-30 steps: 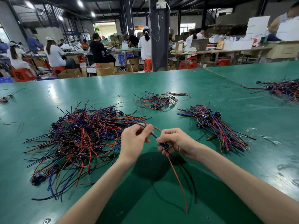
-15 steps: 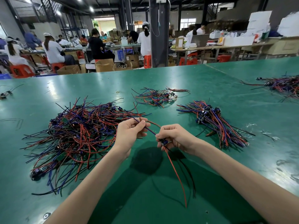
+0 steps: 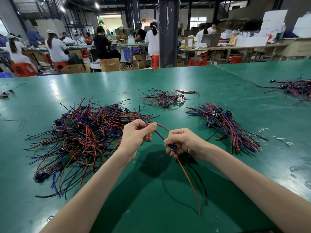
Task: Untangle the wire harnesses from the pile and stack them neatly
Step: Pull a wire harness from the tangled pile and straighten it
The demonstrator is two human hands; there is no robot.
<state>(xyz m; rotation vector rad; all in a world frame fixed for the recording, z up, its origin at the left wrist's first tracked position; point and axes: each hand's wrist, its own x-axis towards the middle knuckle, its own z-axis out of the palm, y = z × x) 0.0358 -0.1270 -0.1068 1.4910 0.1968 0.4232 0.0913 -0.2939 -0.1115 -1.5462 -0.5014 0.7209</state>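
Observation:
A big tangled pile of red, blue and black wire harnesses (image 3: 80,137) lies on the green table (image 3: 151,199) to my left. One harness (image 3: 188,179) is held between both hands above the table. My right hand (image 3: 183,142) grips its small blue connector block, and red and black wires hang down from it toward me. My left hand (image 3: 136,133) pinches the blue wire of the same harness, stretched taut between the hands. A neat stack of aligned harnesses (image 3: 227,126) lies to the right.
A small loose bunch of harnesses (image 3: 165,99) sits behind my hands. Another pile (image 3: 294,89) lies at the far right, and a stray harness (image 3: 6,93) at the far left edge. Workers sit at benches beyond the table.
Both hands have stayed close together on the same harness. The left hand's pinch has slid along the blue wire, pulling it straighter.

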